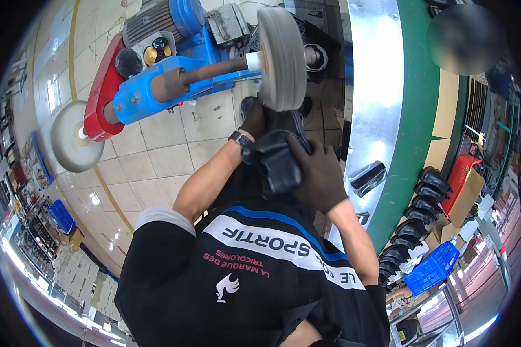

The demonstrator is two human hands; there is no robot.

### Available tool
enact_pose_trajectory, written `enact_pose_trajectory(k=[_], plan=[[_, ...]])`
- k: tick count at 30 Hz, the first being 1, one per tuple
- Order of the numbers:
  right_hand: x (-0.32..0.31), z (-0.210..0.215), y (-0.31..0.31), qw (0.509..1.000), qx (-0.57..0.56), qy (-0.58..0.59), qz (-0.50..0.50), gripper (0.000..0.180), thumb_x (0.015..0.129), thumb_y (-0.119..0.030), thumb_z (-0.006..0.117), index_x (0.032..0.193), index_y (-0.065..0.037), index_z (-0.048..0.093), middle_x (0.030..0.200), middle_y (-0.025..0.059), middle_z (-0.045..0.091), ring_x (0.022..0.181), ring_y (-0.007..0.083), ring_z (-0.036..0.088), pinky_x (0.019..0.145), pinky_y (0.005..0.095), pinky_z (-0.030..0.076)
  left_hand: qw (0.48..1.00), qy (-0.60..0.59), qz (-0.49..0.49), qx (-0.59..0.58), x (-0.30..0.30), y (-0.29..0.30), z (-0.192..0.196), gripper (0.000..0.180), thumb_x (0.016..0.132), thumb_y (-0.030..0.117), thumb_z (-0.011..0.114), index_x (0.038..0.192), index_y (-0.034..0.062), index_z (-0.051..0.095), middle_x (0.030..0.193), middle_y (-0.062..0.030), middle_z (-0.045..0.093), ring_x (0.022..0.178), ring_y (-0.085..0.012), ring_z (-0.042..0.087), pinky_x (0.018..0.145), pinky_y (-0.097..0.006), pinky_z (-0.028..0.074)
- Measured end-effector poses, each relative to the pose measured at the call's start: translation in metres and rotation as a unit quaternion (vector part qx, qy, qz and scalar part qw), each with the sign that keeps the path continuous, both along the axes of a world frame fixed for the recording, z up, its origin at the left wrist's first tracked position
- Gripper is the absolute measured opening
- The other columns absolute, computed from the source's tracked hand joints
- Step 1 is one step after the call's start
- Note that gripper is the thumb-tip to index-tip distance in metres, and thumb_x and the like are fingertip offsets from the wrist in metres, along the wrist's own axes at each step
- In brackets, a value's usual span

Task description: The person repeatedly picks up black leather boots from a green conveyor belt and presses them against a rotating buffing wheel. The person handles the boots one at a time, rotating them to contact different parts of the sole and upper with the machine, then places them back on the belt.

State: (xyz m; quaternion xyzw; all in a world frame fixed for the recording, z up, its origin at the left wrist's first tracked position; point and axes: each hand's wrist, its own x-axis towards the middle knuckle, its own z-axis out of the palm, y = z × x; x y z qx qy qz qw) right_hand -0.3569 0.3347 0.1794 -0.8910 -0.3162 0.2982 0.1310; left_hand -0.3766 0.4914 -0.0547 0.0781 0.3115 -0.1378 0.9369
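A glossy black leather boot (282, 170) is between my gloved hands, right below a pale grey buffing wheel (283, 63). Its far end reaches the wheel's lower rim; whether they touch I cannot tell. Dark-gloved, my left hand (253, 121) closes round the far left part of the boot, its fingers partly hidden behind it. From the right side my right hand (323, 176) grips the boot, the fingers bent over its upper surface. The wheel sits on the shaft of a blue polishing machine (136, 95).
A second pale wheel (69, 136) is at the machine's left end, beside a red guard (101, 87). On my right runs a metal-topped bench (373, 75) with a shiny black piece (367, 178) on it. Beyond are several black shoes (411, 231) and a blue basket (433, 268).
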Motion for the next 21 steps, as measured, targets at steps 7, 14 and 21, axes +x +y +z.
enact_pose_trajectory(k=[7, 14, 21], plan=[[0.042, -0.082, 0.038, 0.995, -0.087, -0.026, 0.031, 0.068, 0.06, -0.019, 0.07, 0.126, -0.014, 0.056, 0.096, 0.0277, 0.059, 0.084, 0.0439, 0.058, 0.076, 0.0484, 0.049, 0.988, -0.141, -0.065, 0.01, 0.031, 0.0, -0.039, 0.039, 0.099, 0.026, 0.042, 0.123, -0.0022, 0.054, 0.11, -0.0149, 0.064, 0.092, -0.022, 0.065, 0.084, -0.034, 0.055], [-0.009, -0.059, 0.009, 0.994, 0.035, -0.047, -0.088, 0.078, 0.064, -0.027, 0.075, 0.136, -0.011, 0.049, 0.11, 0.0304, 0.057, 0.089, 0.0469, 0.057, 0.079, 0.0488, 0.049, 0.943, -0.107, -0.107, 0.296, 0.014, 0.008, -0.114, 0.038, 0.099, 0.024, 0.039, 0.121, -0.0028, 0.055, 0.112, -0.0152, 0.064, 0.097, -0.0232, 0.064, 0.085, -0.035, 0.053], [-0.035, -0.067, -0.033, 0.775, 0.285, 0.304, -0.475, 0.041, 0.075, -0.011, 0.07, 0.113, 0.002, 0.061, 0.101, 0.0149, 0.067, 0.087, 0.025, 0.066, 0.078, 0.0379, 0.053, 0.993, -0.002, -0.045, 0.113, 0.003, -0.006, -0.041, 0.039, 0.098, 0.026, 0.037, 0.121, 0.0005, 0.057, 0.112, -0.0135, 0.064, 0.104, -0.0234, 0.06, 0.092, -0.037, 0.049]])
